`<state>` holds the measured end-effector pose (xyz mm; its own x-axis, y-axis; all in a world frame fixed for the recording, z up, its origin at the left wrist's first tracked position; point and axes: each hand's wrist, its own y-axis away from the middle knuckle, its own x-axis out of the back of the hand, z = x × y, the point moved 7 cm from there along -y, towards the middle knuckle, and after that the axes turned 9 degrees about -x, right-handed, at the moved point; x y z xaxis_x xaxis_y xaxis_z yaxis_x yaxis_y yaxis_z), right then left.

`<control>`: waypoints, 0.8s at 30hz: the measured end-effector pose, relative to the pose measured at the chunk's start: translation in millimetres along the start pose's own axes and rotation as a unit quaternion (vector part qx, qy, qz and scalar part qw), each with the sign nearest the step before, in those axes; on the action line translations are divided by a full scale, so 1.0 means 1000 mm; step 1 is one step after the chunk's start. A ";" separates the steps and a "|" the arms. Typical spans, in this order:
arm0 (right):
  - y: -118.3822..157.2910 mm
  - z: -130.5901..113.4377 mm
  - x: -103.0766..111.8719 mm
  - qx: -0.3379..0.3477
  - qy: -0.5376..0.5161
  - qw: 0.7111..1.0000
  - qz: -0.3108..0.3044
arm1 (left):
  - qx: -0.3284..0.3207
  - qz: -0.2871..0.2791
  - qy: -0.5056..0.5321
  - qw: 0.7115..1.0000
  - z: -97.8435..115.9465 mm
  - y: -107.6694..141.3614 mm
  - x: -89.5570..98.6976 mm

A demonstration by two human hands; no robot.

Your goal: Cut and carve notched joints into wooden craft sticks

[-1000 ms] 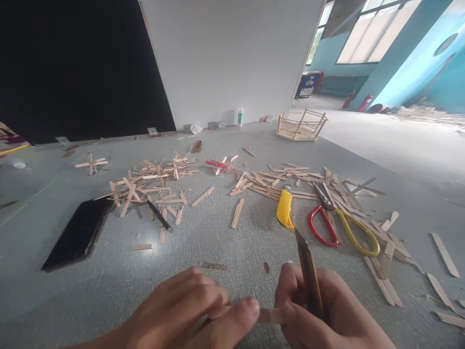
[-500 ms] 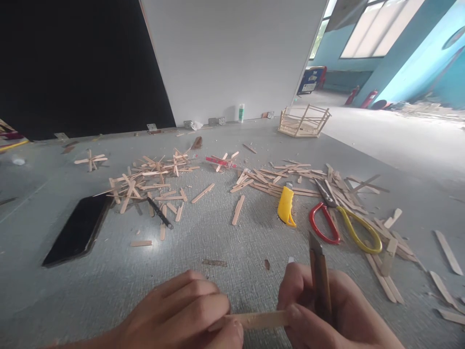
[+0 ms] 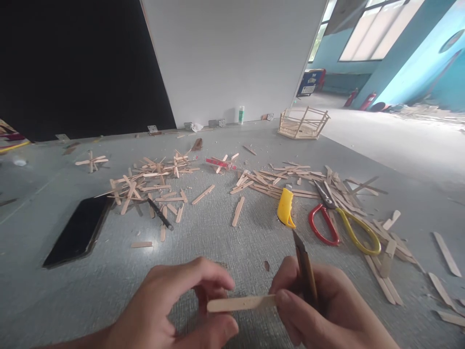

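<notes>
In the lower centre, the right hand (image 3: 323, 310) pinches a wooden craft stick (image 3: 236, 304) and holds a craft knife (image 3: 307, 274); the left hand (image 3: 156, 300) curves, unclosed, around the stick's left end. Probably light, stiff, splittable: grip flat faces.

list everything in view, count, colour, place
Flat table: one, grey, foreground
Flat wooden stick: one, pale, in right hand
Slim knife: one, brown, in right hand
Loose flat wooden sticks: many, pale, across table
Curved plastic cutter: one, yellow, right of centre
Metal scissors: one, red and yellow handles, right
Slim rod: one, black, left of centre
Flat rectangular phone: one, black, left
Slim strip: one, red, back centre
Polygonal stick frame: one, pale, back right
Small cylinder: one, white and green, back centre
Tall flat panels: two, black and grey, behind
Fire extinguishers: two, red, background right
Left hand: one, bare, around stick's end
Right hand: one, bare, lower right
</notes>
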<state>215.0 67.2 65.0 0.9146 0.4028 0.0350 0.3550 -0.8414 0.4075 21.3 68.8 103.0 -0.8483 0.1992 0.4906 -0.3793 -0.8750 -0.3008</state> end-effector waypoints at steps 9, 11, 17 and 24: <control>-0.002 -0.005 0.000 0.038 0.030 0.999 0.011 | 0.153 -0.069 0.118 0.979 -0.014 0.004 -0.013; -0.004 -0.004 0.000 0.041 0.037 0.998 0.014 | 0.158 -0.097 0.091 0.978 -0.015 0.003 -0.012; -0.010 -0.003 0.003 0.042 0.051 0.997 0.036 | 0.153 -0.152 0.095 0.972 -0.014 -0.002 -0.017; -0.014 0.006 0.002 0.029 0.082 0.995 0.042 | 0.154 -0.203 0.099 0.962 -0.015 -0.002 -0.024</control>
<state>213.1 77.9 53.6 0.8996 0.3791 0.2167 0.2932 -0.8922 0.3435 37.2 72.5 79.5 -0.7181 0.6061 0.3419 -0.5931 -0.7901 0.1550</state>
